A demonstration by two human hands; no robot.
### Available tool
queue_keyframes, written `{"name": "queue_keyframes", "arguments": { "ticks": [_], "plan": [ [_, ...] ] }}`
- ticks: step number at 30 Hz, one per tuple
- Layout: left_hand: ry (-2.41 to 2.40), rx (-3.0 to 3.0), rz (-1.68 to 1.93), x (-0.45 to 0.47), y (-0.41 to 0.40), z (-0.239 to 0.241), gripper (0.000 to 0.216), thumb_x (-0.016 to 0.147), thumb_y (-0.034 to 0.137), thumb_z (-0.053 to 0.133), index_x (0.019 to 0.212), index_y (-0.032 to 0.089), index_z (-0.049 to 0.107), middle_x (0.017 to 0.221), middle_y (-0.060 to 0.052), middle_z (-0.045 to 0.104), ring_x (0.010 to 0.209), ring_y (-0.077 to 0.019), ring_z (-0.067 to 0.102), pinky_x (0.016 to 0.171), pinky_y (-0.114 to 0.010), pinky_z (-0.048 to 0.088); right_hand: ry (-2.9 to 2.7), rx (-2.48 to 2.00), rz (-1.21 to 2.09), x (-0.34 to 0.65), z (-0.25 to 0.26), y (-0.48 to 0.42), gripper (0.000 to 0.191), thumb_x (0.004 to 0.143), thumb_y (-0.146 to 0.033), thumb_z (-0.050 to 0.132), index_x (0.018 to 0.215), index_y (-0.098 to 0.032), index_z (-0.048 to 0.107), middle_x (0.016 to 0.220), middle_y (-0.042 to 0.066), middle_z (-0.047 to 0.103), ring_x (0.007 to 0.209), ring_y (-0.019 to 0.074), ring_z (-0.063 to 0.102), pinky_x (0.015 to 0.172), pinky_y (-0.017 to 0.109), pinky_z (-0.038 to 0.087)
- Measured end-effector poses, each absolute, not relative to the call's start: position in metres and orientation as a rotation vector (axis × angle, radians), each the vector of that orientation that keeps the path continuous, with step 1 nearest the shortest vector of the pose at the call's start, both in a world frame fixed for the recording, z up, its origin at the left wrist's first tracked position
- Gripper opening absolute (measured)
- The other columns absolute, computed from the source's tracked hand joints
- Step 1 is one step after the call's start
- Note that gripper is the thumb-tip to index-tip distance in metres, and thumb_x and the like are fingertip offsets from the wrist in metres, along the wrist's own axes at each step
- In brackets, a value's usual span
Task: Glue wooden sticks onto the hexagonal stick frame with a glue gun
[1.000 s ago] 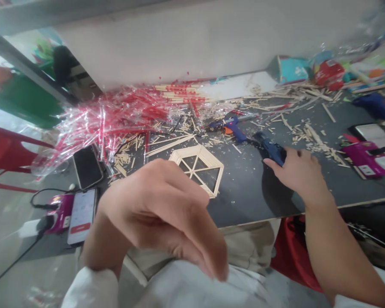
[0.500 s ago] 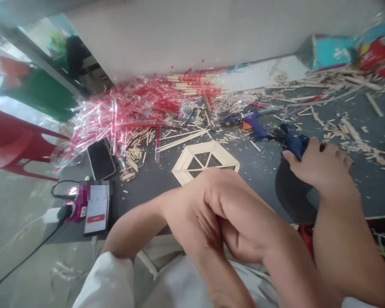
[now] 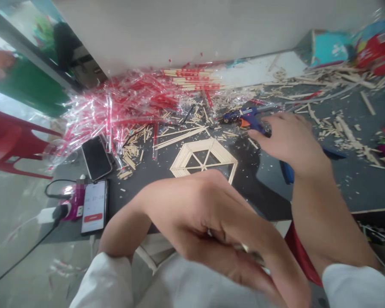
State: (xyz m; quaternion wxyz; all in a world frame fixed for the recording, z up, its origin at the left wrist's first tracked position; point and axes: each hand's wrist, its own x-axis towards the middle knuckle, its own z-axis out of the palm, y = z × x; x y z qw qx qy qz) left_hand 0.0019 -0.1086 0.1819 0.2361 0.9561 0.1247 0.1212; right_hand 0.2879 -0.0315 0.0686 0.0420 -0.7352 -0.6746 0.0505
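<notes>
My left hand (image 3: 208,226) hovers close to the camera above the table's near edge. Its fingers are curled round something thin that I cannot make out. My right hand (image 3: 291,139) is over the dark table (image 3: 356,188), fingers bent down. It grips a blue-handled tool (image 3: 287,172), whose handles stick out under the wrist and to the right. Its fingertips are next to a blue and orange glue gun (image 3: 247,117). A hexagonal frame of wooden sticks (image 3: 205,155) lies flat between my two hands, its near side hidden by my left hand.
Red and clear plastic wrappers (image 3: 125,111) are heaped at the back left, and stick offcuts (image 3: 340,124) are strewn about. Two phones (image 3: 96,158) (image 3: 94,205) and a pink plugged-in device (image 3: 71,205) lie at the left. A red chair (image 3: 6,145) stands beyond them.
My right hand has moved left with the blue tool, up to the glue gun. My left hand has turned and sunk lower in the foreground.
</notes>
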Motion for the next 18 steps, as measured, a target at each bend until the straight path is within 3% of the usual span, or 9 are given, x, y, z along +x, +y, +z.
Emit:
{"name": "queue_keyframes", "arguments": {
  "ticks": [2,5,7,12,18],
  "plan": [
    [0.265,2.52,0.406,0.001,-0.091,0.181,0.022,0.107,0.043,0.061,0.112,0.035,0.08,0.082,0.001,0.08,0.069,-0.012,0.074,0.061,-0.017,0.055,-2.052,-2.172,0.181,0.278,0.062,-0.017,0.049,0.103,-0.041,0.058,0.139,-0.007,0.062,0.14,0.026,0.062,0.137,0.0382,0.053,0.119,0.051,0.036],
    [0.689,2.493,0.517,-0.004,-0.066,0.172,0.028,0.108,0.019,0.049,0.111,0.02,0.077,0.095,-0.002,0.082,0.069,-0.0092,0.071,0.067,-0.02,0.053,-1.939,-2.177,0.18,0.267,0.042,-0.001,0.058,0.101,-0.046,0.061,0.144,-0.007,0.055,0.139,0.028,0.061,0.135,0.0413,0.054,0.111,0.055,0.042],
    [0.987,2.447,0.468,-0.009,-0.05,0.163,0.026,0.106,0.021,0.05,0.11,0.017,0.076,0.086,-0.003,0.079,0.072,-0.0118,0.069,0.068,-0.022,0.051,-1.877,-2.16,0.137,0.265,0.027,0.004,0.063,0.102,-0.05,0.058,0.149,-0.007,0.049,0.139,0.03,0.058,0.134,0.0434,0.053,0.109,0.058,0.043],
    [1.28,2.27,0.322,-0.021,-0.012,0.138,0.034,0.106,0.027,0.044,0.103,0.013,0.074,0.092,-0.008,0.075,0.078,-0.015,0.065,0.072,-0.026,0.048,-1.758,-2.158,0.099,0.266,0.005,0.004,0.067,0.105,-0.051,0.048,0.153,-0.005,0.039,0.141,0.033,0.054,0.137,0.0451,0.051,0.111,0.061,0.041],
    [1.343,2.21,0.325,-0.039,0.002,0.128,0.021,0.095,0.033,0.062,0.099,0.017,0.076,0.071,-0.001,0.064,0.064,-0.0136,0.054,0.065,-0.027,0.044,-1.69,-2.155,0.11,0.269,-0.001,0.005,0.08,0.097,-0.062,0.061,0.15,-0.007,0.039,0.142,0.033,0.051,0.138,0.0473,0.048,0.114,0.063,0.038]
  ]
}}
